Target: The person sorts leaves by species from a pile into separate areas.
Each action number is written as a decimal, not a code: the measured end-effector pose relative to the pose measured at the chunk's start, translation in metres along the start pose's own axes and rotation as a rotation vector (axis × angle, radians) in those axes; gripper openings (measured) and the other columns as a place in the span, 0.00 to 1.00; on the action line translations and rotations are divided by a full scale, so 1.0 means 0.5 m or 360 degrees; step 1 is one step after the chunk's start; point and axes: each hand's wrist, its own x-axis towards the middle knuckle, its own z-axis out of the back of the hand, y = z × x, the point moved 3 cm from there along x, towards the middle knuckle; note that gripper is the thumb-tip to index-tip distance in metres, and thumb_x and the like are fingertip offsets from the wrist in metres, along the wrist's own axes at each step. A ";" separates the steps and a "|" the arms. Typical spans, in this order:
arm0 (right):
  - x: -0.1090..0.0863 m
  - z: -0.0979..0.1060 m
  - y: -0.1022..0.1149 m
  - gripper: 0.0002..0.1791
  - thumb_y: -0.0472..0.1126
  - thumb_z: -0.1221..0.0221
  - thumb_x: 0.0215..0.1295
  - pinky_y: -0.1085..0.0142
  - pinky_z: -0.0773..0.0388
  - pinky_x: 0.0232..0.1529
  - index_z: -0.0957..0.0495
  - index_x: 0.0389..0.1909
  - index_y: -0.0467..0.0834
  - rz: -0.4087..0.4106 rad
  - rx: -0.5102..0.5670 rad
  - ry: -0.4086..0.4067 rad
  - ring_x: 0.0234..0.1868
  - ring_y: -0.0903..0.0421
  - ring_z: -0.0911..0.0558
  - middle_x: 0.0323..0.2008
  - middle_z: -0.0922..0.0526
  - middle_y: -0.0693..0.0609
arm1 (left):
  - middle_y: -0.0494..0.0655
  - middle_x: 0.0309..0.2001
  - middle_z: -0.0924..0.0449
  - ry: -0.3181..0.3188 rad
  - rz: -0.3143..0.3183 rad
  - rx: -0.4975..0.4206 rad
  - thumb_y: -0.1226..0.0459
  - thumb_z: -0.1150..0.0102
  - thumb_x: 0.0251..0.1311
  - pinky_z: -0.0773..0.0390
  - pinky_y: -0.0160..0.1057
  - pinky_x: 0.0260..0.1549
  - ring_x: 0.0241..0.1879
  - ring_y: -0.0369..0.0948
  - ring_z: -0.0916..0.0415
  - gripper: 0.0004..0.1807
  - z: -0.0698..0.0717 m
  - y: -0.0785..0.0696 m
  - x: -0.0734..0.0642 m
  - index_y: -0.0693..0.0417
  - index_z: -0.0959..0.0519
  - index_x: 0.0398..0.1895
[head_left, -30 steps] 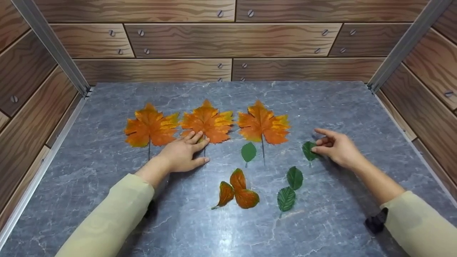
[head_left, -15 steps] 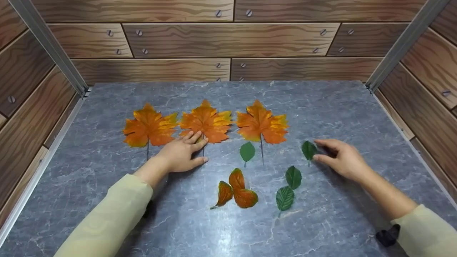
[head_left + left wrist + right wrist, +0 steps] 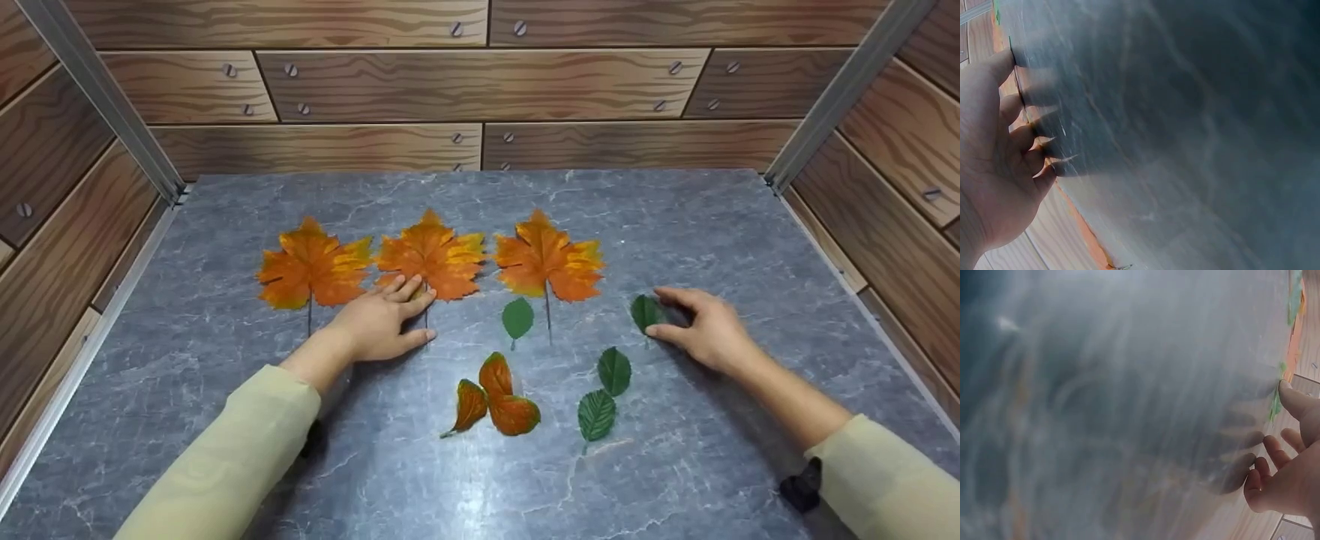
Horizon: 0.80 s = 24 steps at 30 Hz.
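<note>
Green ovate leaf (image 3: 643,313): lay on the marbled tabletop (image 3: 675,465) at nine o'clock from the fingertips of the right hand (image 3: 705,326), its long axis running roughly from twelve to six.
Right hand: was the nearer of the two, thumb and forefinger moderately parted, the thumb touching the leaf's rim near five o'clock, the forefinger by its one-o'clock edge.
Left hand (image 3: 382,319): rested, fingers extended and spread, on the stem and lower part of the middle maple leaf (image 3: 442,259), well apart from the ovate leaf.
Paired green leaves (image 3: 603,399): lay at seven o'clock from the ovate leaf.
Rightmost maple leaf (image 3: 549,259): lay at ten.
</note>
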 end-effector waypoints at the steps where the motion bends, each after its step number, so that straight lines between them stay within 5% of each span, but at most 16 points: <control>1: 0.000 0.000 -0.002 0.39 0.46 0.25 0.65 0.34 0.38 0.72 0.26 0.72 0.33 -0.0007 0.0007 0.0003 0.69 0.28 0.28 0.66 0.22 0.30 | 0.50 0.86 0.58 0.0001 -0.0001 -0.0001 0.36 0.53 0.78 0.49 0.62 0.78 0.84 0.54 0.61 0.41 0.000 0.000 0.001 0.40 0.47 0.87; 9: -0.002 0.004 -0.010 0.38 0.44 0.26 0.66 0.35 0.38 0.72 0.27 0.73 0.34 0.0014 0.0062 0.0009 0.69 0.29 0.27 0.65 0.20 0.32 | 0.50 0.86 0.58 -0.0001 -0.0004 -0.0002 0.37 0.53 0.78 0.49 0.62 0.78 0.84 0.54 0.61 0.41 0.001 -0.003 0.001 0.40 0.47 0.87; 16: -0.024 0.018 -0.007 0.33 0.45 0.29 0.70 0.33 0.38 0.71 0.24 0.72 0.38 0.0183 0.0044 0.0011 0.69 0.29 0.27 0.68 0.23 0.34 | 0.50 0.86 0.59 -0.0001 -0.0009 0.0003 0.37 0.53 0.78 0.51 0.61 0.79 0.84 0.53 0.61 0.41 -0.003 -0.002 0.004 0.40 0.47 0.87; 24: -0.052 0.012 -0.002 0.31 0.52 0.37 0.77 0.31 0.41 0.72 0.25 0.74 0.42 0.0337 -0.0136 0.0270 0.75 0.30 0.34 0.77 0.32 0.40 | 0.50 0.86 0.58 -0.0013 -0.0004 -0.0024 0.37 0.52 0.78 0.51 0.63 0.78 0.84 0.54 0.61 0.41 -0.001 0.001 0.000 0.41 0.47 0.87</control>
